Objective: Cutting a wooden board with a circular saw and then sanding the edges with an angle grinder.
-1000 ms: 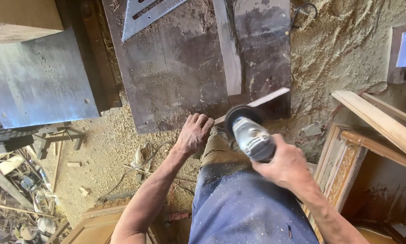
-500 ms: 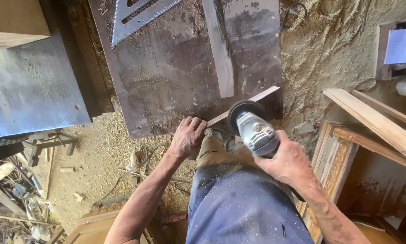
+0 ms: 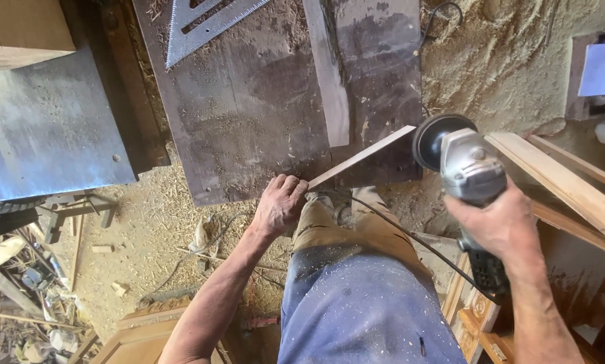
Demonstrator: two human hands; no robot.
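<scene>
Two hands work at a dark board (image 3: 262, 121) that lies flat on a floor deep in sawdust (image 3: 504, 74). The left hand (image 3: 279, 205) has its fingers curled shut on the near end of a thin wooden strip (image 3: 359, 158), pinning that end low at the board's front edge so that the strip slants up and to the right, its far end raised clear of the surface. The right hand (image 3: 501, 222) is wrapped fully around the body of a grey angle grinder (image 3: 464, 165); the black disc (image 3: 434, 138) faces the strip's raised tip and stands just beside it (contact cannot be confirmed). The power cord (image 3: 410, 236) trails back across the knee, away from the disc. A metal square (image 3: 208, 27) and a second narrow slat (image 3: 329, 74) rest further up the board, well apart from the hands. Pale wooden laths (image 3: 558, 182) lean at the right.
</scene>
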